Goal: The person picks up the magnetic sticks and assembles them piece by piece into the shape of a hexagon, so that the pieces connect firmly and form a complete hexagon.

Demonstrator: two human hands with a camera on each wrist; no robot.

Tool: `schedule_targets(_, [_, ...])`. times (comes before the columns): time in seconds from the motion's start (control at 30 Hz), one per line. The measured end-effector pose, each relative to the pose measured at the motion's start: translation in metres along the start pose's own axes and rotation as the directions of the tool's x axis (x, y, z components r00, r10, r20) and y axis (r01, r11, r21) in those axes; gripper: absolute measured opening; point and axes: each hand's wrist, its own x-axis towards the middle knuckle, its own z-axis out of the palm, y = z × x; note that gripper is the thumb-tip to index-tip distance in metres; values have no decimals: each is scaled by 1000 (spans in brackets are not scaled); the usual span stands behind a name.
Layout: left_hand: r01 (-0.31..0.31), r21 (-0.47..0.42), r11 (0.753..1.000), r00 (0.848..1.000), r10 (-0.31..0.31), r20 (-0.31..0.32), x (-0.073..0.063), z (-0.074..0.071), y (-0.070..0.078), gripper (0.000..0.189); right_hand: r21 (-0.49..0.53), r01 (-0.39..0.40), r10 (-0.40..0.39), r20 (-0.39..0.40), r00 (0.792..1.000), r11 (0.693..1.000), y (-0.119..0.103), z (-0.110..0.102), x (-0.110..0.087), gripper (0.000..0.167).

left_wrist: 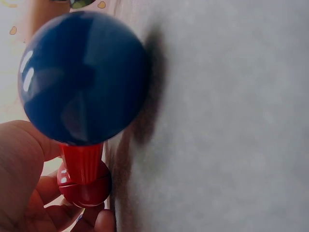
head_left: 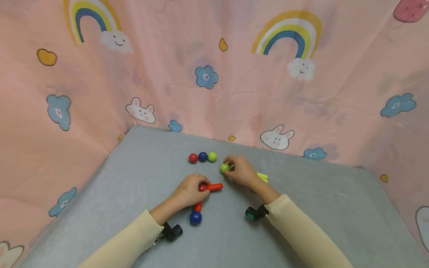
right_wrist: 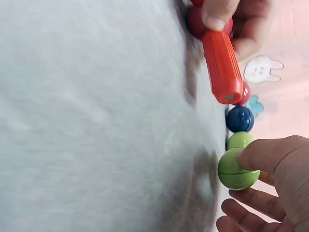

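My left hand [head_left: 189, 190] grips a red ball [head_left: 202, 188] between thumb and fingers. One red rod [head_left: 215, 187] sticks out from that ball to the right, and its free end shows in the right wrist view. A second red rod [head_left: 198, 207] runs from it toward me and ends in a dark blue ball [head_left: 196, 218]. In the left wrist view the blue ball [left_wrist: 84, 77] looms large, with the hand behind it. My right hand [head_left: 244, 172] pinches a light green ball [head_left: 225, 168], just beyond the first rod's free end.
Behind the hands, a red ball [head_left: 193, 158], a blue ball [head_left: 203, 156] and another green ball [head_left: 212, 156] stand in a row. Yellow-green rods [head_left: 263, 176] lie partly hidden behind the right hand. A pink printed curtain [head_left: 234, 108] borders the grey table [head_left: 318, 208].
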Motion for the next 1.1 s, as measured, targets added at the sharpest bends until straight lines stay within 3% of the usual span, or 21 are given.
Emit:
schedule_targets(0.2, [2, -1, 1000, 1000, -2, 3, 0, 1, -1, 16, 2, 58, -58, 13, 998, 998, -1, 0, -21, 27])
schedule_targets(0.43, [-30, -15, 999, 999, 30, -19, -2, 1, -3, 16, 43, 60, -62, 48, 997, 997, -5, 3, -39, 25])
schedule_targets(0.57, [-41, -8, 999, 998, 40, -45, -2, 1, -2, 17, 22, 53, -54, 45, 998, 998, -6, 3, -44, 24])
schedule_targets(0.73, [-7, -10, 1000, 1000, 7, -22, 0, 1, -1, 17, 23, 41, -42, 45, 998, 999, -6, 2, -48, 24])
schedule_targets(1.1, [-4, -9, 1000, 1000, 4, -10, -1, 0, -1, 15, 14, 76, -76, 54, 996, 997, -10, 5, -54, 24])
